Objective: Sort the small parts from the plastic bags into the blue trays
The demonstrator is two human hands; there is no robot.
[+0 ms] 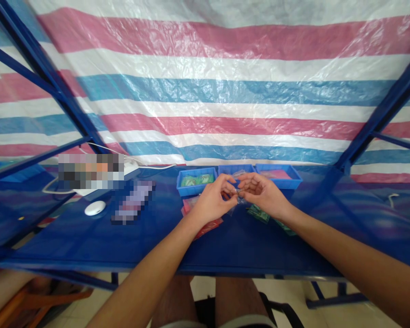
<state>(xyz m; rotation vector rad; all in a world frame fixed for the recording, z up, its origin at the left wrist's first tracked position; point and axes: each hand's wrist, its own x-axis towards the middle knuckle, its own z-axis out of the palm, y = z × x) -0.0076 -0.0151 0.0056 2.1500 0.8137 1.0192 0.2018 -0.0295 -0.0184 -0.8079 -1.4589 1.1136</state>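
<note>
My left hand (216,199) and my right hand (263,193) meet over the middle of the blue table, fingers pinched. Between their fingertips is a small clear plastic bag (240,199); whatever is in it is too small to make out. Red and pink plastic packets (210,226) lie partly beneath my left hand and wrist. Under my right hand and forearm are several green packets (258,213). Just beyond the hands, three blue bins stand side by side: a left bin (197,188) with green packets, a middle bin (235,167) with clear plastic, and a right bin (289,183) with something pink.
Left on the blue table (150,246) are a white rounded case (94,208), a blurred-out flat object (133,202) and a white power strip (131,172) with cables. Blue frame posts rise at both sides before a striped sheet (225,91). Part of another person shows at lower left.
</note>
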